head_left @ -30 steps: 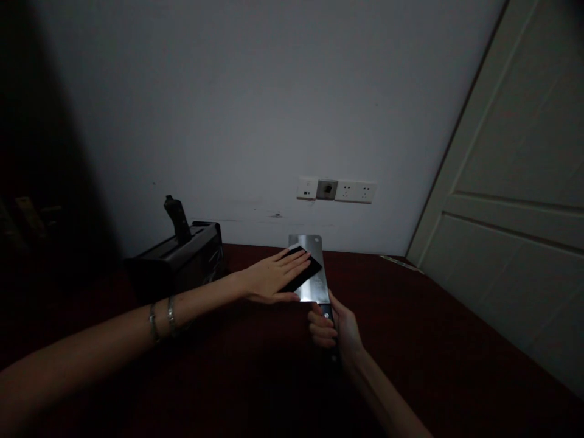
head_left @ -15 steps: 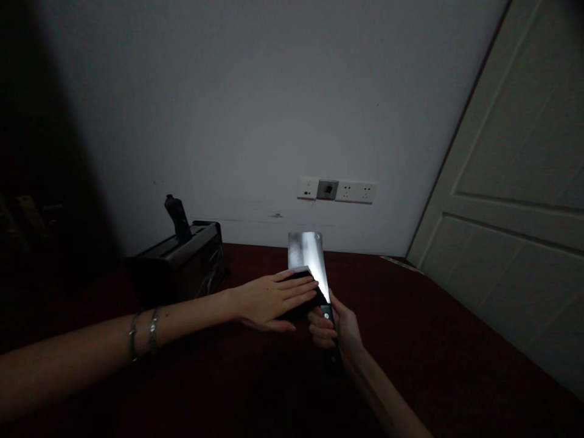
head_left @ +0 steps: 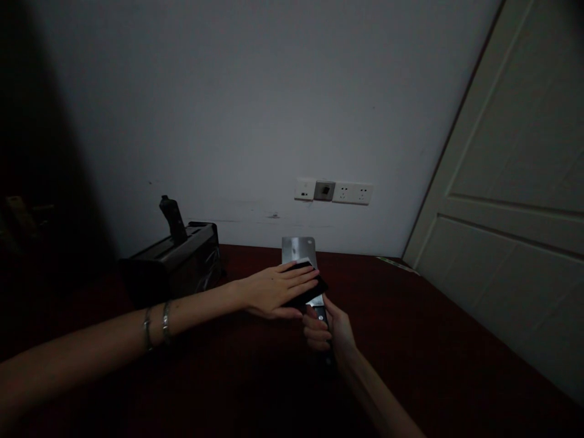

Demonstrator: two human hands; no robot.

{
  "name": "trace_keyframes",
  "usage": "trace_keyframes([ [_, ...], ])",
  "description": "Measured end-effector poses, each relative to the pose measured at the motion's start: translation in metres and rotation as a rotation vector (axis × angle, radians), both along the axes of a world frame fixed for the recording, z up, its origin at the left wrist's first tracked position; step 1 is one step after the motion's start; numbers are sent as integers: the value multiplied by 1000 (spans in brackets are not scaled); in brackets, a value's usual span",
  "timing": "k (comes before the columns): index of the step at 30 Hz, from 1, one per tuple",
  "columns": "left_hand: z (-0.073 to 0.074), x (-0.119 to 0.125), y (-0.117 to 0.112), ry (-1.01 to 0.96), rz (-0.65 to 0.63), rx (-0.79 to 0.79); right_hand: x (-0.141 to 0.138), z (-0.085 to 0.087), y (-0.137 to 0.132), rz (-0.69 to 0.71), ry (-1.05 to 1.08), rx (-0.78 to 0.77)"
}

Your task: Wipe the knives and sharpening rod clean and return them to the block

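Note:
A cleaver (head_left: 296, 246) with a broad steel blade and a black riveted handle is held out over the dark red table, blade pointing towards the wall. My right hand (head_left: 336, 331) is closed round its handle. Across the lower blade my left hand (head_left: 278, 289) presses a black cloth (head_left: 303, 297) with a pale edge, its fingers laid over the cloth and thumb held apart below. The cloth and fingers hide the middle of the blade.
To the left stands a black knife block (head_left: 171, 267) with one black-handled knife (head_left: 173, 218) upright in it. Wall sockets (head_left: 333, 191) sit above the table (head_left: 387, 316). A pale panelled door (head_left: 511, 243) borders the right side. The light is dim.
My left hand and the cloth have shifted slightly right across the blade, covering more of it. The bright reflection on the blade has shrunk. My right hand keeps its hold on the handle.

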State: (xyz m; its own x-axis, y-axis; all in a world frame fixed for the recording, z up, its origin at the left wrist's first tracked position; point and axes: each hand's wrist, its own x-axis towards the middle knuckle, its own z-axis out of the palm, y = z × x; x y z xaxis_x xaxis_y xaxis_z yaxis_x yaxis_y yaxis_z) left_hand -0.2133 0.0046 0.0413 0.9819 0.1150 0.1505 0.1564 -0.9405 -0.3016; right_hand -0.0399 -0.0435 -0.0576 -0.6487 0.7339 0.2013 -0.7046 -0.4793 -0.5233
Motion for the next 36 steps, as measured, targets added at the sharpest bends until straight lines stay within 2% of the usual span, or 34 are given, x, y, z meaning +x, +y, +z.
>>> trace_keyframes([
  [4,-5,0,-6,2,-76,-10,2,0,1,-20,13,6],
  [7,-7,0,-8,12,-70,-12,1,0,0,-42,10,-10],
  [16,-1,8,28,-96,172,36,-8,-3,-3,8,-26,-67],
  [18,-5,12,22,-104,165,46,-6,-3,-1,-8,-37,-80],
  [22,-17,20,-3,-81,66,30,-2,-6,2,-66,-69,-114],
  [25,-19,21,-11,-90,51,28,-4,-7,1,-62,-68,-106],
  [28,-12,20,1,-104,96,58,-8,-6,-3,-7,-47,-72],
  [36,6,15,54,-187,297,82,-14,-5,-7,56,-29,-52],
])
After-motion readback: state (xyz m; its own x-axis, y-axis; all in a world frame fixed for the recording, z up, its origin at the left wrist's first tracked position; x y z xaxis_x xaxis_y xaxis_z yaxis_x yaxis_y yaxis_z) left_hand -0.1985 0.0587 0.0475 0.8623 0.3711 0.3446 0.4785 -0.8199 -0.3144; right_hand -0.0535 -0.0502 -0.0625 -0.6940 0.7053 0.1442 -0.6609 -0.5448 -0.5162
